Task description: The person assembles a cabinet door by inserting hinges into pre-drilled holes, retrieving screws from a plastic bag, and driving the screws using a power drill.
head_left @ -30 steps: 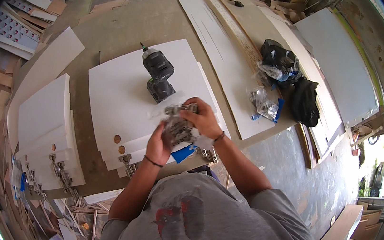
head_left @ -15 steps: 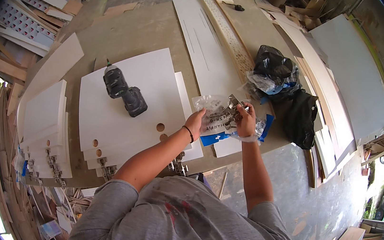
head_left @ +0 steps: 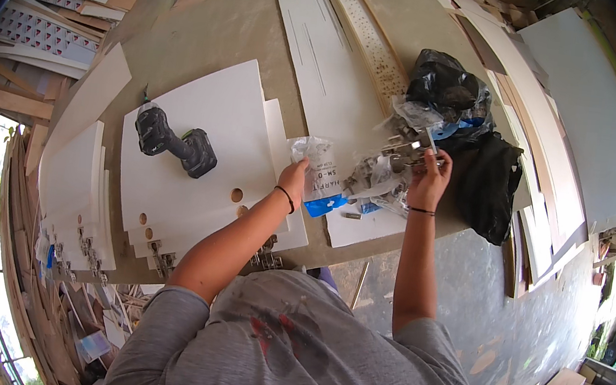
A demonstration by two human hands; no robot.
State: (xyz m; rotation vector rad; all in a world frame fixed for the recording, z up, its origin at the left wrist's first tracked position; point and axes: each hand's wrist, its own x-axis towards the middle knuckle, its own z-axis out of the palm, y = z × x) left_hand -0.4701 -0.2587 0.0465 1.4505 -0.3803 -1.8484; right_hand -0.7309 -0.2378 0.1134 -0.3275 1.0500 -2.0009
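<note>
the clear plastic bag (head_left: 311,164) near frame centre is thin, crinkled and glossy. the small hinges (head_left: 381,177) beside it look like bright metal, though the view is too small to be sure. the white panel (head_left: 197,156) at centre left is smooth and matt, maybe laminated board. the drill (head_left: 174,143) on it has dark matt plastic. the black bag (head_left: 444,86) at upper right is shiny, wrinkled plastic. the table top (head_left: 212,34) is dull, rough wood.

You stand in a woodworking shop. The workbench (head_left: 212,34) carries white cut panels (head_left: 197,156) with bored holes and a cordless drill (head_left: 175,147) lying on them; long boards (head_left: 325,56) cross its far end, and timber offcuts (head_left: 14,79) are stacked left of it.
</note>
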